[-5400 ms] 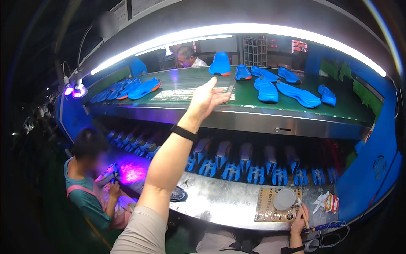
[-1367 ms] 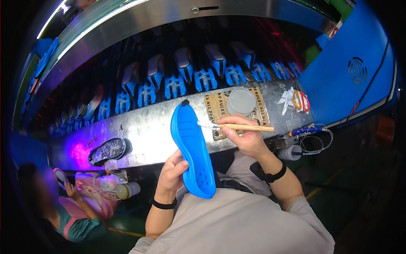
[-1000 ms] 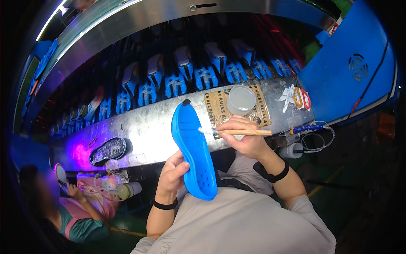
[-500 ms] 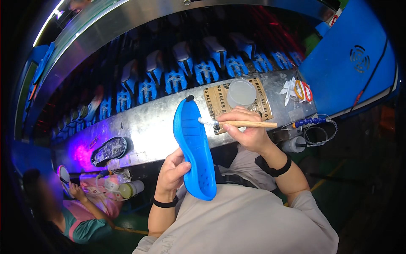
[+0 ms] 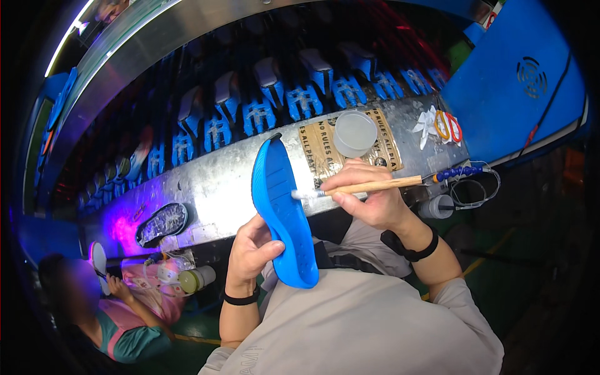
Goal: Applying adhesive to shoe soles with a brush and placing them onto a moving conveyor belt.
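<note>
A blue shoe sole (image 5: 284,206) with a raised rim and a black tip at its far end is held upright and tilted in front of me. My left hand (image 5: 255,247) grips it by its left edge, thumb over the rim. In my right hand (image 5: 365,194) is a brush with a wooden handle (image 5: 390,184), pinched between thumb and fingers. The brush's pale bristles (image 5: 303,195) are at the right rim of the sole's far half. Beyond my right hand, a round translucent tub (image 5: 355,134) stands on a sheet of brown printed paper (image 5: 319,150).
A dark sole-shaped tray (image 5: 161,225) lies on the metal bench (image 5: 206,215) at left. Orange and red scissor handles (image 5: 447,127) lie at right. Behind the bench runs a row of blue clamps (image 5: 258,117). At lower left, another person (image 5: 128,325) holds a pale sole.
The sole has turned, showing more of its left side wall and less of its inside. My right hand and the brush have moved slightly right and nearer.
</note>
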A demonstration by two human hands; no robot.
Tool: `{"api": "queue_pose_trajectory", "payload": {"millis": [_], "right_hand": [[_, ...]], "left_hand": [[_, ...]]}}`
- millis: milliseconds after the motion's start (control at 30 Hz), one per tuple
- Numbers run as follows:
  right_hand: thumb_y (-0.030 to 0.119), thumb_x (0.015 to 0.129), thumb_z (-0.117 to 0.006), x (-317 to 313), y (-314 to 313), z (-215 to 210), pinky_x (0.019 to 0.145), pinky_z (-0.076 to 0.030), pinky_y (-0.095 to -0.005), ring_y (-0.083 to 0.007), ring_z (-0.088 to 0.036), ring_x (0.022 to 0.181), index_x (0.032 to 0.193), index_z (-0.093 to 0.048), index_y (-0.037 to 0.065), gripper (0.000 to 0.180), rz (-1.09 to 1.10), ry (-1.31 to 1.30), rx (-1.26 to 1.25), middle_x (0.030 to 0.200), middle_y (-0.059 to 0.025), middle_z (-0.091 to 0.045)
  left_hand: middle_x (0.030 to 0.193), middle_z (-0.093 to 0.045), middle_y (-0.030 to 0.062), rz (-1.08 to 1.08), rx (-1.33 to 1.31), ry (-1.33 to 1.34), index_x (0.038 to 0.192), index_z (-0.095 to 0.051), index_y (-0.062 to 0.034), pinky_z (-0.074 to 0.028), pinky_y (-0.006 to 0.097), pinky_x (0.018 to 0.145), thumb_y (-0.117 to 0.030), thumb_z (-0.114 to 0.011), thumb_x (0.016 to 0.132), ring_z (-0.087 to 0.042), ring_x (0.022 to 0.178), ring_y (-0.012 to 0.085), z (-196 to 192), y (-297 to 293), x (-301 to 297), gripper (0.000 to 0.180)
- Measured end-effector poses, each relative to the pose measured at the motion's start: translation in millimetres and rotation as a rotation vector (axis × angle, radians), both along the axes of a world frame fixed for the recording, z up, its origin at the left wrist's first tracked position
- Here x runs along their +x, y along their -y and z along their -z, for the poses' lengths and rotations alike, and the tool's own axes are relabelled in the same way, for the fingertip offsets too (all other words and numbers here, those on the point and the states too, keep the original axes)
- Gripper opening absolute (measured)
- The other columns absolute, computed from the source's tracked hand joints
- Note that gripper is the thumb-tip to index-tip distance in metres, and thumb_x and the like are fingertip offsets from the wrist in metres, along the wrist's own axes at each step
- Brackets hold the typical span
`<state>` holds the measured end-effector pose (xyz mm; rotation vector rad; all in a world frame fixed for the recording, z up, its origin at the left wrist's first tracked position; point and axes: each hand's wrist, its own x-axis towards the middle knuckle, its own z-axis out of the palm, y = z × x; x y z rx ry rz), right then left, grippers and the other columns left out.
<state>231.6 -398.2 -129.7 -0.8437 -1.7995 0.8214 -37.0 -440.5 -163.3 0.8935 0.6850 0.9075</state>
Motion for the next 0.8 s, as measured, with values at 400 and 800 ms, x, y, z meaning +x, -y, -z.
{"api": "queue_pose_trajectory", "payload": {"millis": [400,800], "right_hand": [[0.007,0.079,-0.07,-0.1,9.7,0.6,0.075,-0.047,-0.0355,-0.0231,-0.063,0.073,0.09,-0.072,0.004,0.011,-0.084,0.034,0.001,0.079,-0.0075,-0.069],[0.006,0.077,-0.068,-5.4,19.0,-5.9,0.077,-0.045,-0.0337,-0.0204,-0.061,0.068,0.086,-0.071,0.006,0.01,-0.154,0.026,0.003,0.072,-0.0031,-0.067]], "left_hand": [[0.128,-0.063,0.017,-0.061,-0.023,0.006,0.139,-0.047,0.0075,-0.048,0.038,0.102,-0.027,-0.076,0.084,-0.063,0.115,0.0248,-0.2,-0.5,-8.1,0.071],[0.128,-0.062,0.0181,-0.09,-0.052,0.019,0.141,-0.044,0.0085,-0.05,0.038,0.101,-0.03,-0.071,0.089,-0.063,0.116,0.0261,4.2,-0.2,-12.9,0.07]]}}
